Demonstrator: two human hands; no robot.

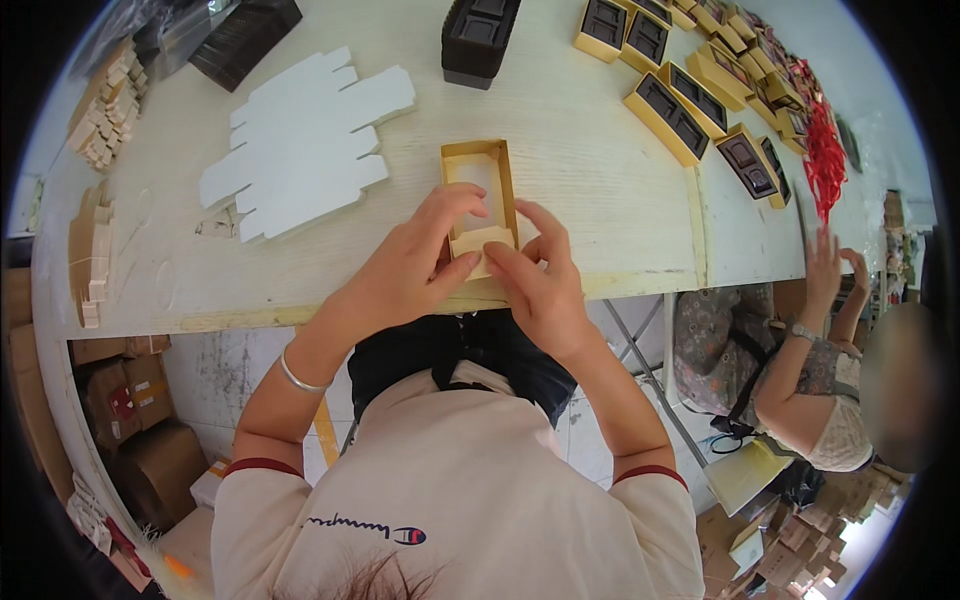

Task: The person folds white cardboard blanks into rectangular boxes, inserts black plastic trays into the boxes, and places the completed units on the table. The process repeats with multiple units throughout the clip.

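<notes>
A small gold cardboard box without a lid lies in front of me near the table's front edge, its pale inside facing up. At its left side my left hand grips it, thumb on the near end and fingers reaching over the wall. My right hand holds the near right corner, with the thumb at the near end flap and the forefinger along the right wall. To the left lies a stack of flat white die-cut box blanks. Beyond the box stands a stack of black plastic inserts.
Gold boxes with black inserts stand in groups at the right. Red ribbons hang there, near a co-worker's hands. Folded cardboard pieces lie at the left edge, and another black stack at the back left.
</notes>
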